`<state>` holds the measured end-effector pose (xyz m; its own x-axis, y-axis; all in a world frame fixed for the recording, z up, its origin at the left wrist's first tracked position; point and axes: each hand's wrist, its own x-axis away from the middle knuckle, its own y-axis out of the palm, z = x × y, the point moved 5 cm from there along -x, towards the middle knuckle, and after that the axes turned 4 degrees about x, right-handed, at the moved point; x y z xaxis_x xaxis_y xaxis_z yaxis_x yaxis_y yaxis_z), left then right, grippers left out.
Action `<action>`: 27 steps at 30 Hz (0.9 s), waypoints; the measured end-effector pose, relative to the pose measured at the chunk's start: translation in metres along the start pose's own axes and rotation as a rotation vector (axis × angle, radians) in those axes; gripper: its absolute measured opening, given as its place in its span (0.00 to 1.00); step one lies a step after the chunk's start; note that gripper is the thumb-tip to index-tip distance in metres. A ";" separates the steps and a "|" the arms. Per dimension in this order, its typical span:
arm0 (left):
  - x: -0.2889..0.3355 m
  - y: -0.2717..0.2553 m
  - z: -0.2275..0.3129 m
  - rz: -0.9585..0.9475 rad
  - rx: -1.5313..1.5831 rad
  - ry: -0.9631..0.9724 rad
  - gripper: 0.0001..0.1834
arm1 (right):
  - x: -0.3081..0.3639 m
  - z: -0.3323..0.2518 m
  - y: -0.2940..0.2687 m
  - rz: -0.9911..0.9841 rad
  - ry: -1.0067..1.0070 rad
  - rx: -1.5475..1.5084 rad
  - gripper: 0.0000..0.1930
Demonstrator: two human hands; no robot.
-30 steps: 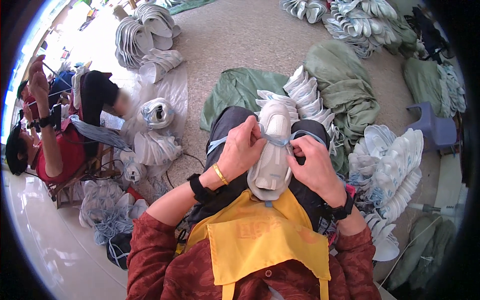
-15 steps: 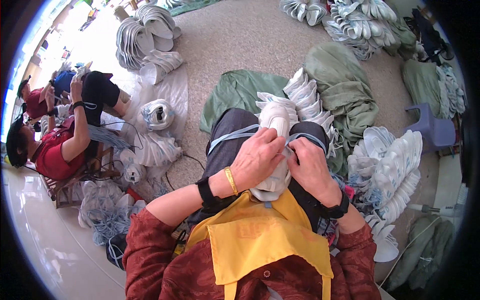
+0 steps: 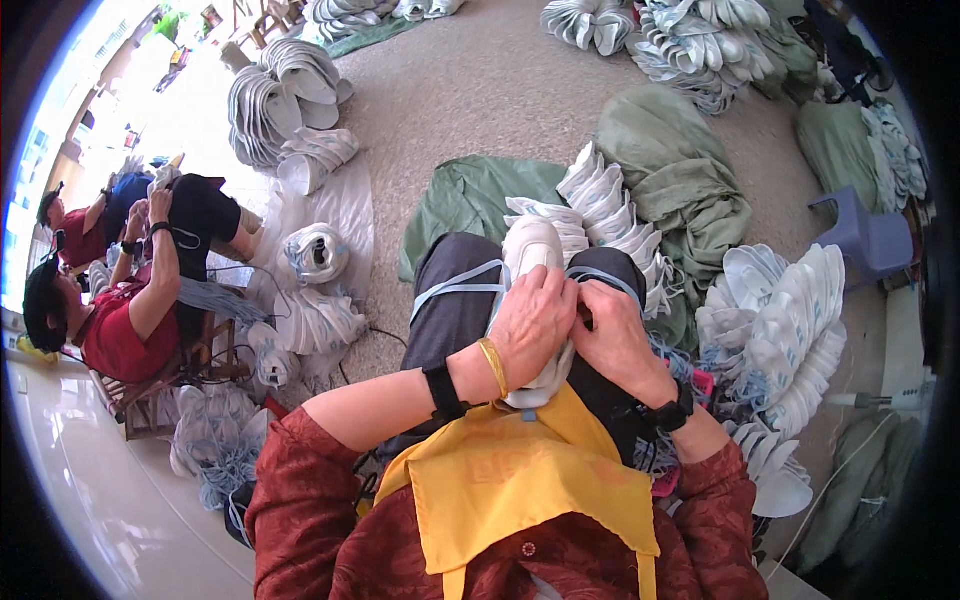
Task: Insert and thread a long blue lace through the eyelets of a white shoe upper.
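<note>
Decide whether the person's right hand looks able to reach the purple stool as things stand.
Probably not: the right hand is at the white shoe, and the piled white shoe pieces lie between it and the purple stool, which stands farther off.

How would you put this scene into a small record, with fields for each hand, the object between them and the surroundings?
Left hand grip: fingers bent over the shoe; what they may pinch is hidden
Right hand grip: close beside the left, fingers curled
Object: white shoe, rounded end showing beyond the hands
Thighs: light blue cord across the left one
Lap: yellow apron
Right side: stacked white shoe parts, purple stool
Left side: co-worker in red, hands raised
Ahead: green cloth
</note>
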<state>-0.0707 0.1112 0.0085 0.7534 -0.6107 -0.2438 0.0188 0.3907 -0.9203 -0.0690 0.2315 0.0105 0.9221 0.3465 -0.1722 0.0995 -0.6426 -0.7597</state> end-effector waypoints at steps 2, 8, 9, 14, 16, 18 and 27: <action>0.000 0.000 0.000 -0.010 0.044 -0.035 0.13 | 0.000 0.001 0.001 0.018 0.005 -0.019 0.07; 0.009 -0.020 -0.004 -0.007 0.131 -0.071 0.14 | 0.003 0.005 0.004 0.041 0.140 -0.247 0.09; 0.012 -0.031 -0.003 -0.017 0.130 -0.040 0.13 | 0.004 0.005 0.004 0.046 0.161 -0.253 0.10; 0.046 -0.074 -0.019 0.008 0.287 -0.070 0.10 | 0.005 -0.017 -0.003 0.131 -0.009 -0.048 0.09; 0.050 -0.080 -0.020 0.019 0.324 -0.061 0.10 | 0.003 -0.027 -0.004 0.184 -0.105 0.042 0.08; 0.052 -0.084 -0.021 0.078 0.415 -0.059 0.12 | -0.002 -0.031 0.004 0.080 -0.203 -0.109 0.08; 0.051 -0.043 -0.039 0.163 0.493 -0.180 0.22 | -0.005 -0.010 0.009 0.016 0.227 -0.392 0.07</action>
<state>-0.0587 0.0362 0.0240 0.8718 -0.4052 -0.2753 0.1659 0.7730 -0.6123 -0.0691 0.2171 0.0102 0.9790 0.2039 -0.0066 0.1785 -0.8720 -0.4558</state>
